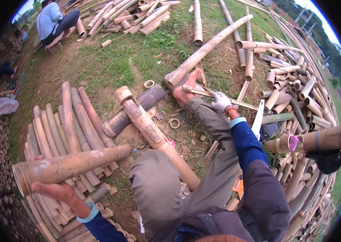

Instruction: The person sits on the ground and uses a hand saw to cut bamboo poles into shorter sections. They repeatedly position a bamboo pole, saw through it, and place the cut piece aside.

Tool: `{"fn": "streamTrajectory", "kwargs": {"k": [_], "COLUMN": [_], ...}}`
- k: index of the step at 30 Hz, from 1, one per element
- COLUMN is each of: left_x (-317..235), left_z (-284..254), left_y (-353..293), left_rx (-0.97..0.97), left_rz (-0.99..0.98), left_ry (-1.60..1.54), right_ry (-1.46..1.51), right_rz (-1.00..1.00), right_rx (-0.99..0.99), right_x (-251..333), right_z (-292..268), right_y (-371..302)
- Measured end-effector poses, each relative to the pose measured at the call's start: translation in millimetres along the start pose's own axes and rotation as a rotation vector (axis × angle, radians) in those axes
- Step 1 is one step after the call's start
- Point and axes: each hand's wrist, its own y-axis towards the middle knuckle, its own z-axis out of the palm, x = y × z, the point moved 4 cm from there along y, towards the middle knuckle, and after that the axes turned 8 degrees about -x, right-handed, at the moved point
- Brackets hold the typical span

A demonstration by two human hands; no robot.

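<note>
My left hand (59, 192) is bare and closed around a thick bamboo section (71, 163), held tilted above a row of cut bamboo. Its fingers pass partly out of sight behind the section. In a white glove, my right hand (221, 101) closes on a thin bamboo stick (239, 103) near my bare foot (188, 86). Between my legs and the row lies a notched bamboo pole (148, 127), resting across a dark bamboo log (138, 111). A pale saw-like blade (258, 121) stands right of my right forearm.
Bamboo pieces (75, 121) lie side by side at left. Another heap (295, 88) fills the right. A long pole (211, 48) slants beyond my foot. Cut rings (174, 123) lie on the grass. One person (51, 24) sits far left near more poles (134, 16).
</note>
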Motion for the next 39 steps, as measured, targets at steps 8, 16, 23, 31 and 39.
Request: {"fn": "streamTrajectory", "kwargs": {"k": [8, 16, 23, 31, 39], "left_x": [-16, -37, -68, -97, -109], "left_z": [4, -60, -54, -77, -67], "left_y": [53, 72, 60, 46, 22], "left_rx": [0.069, 0.011, 0.043, 0.122, 0.186], "left_rz": [0.330, 0.211, 0.234, 0.366, 0.286], "left_ry": [-0.021, -0.107, 0.170, 0.308, 0.190], "right_ry": [-0.303, 0.246, 0.609, 1.433, 1.575], "right_rz": [-0.095, -0.750, -0.987, -0.698, -0.792], "right_rx": [-0.202, -0.523, -0.404, 0.008, 0.874], "right_x": [15, 273, 404, 469, 507], "right_z": [-10, -201, -284, -317, -306], "right_y": [-7, -42, -71, -79, -91]}}
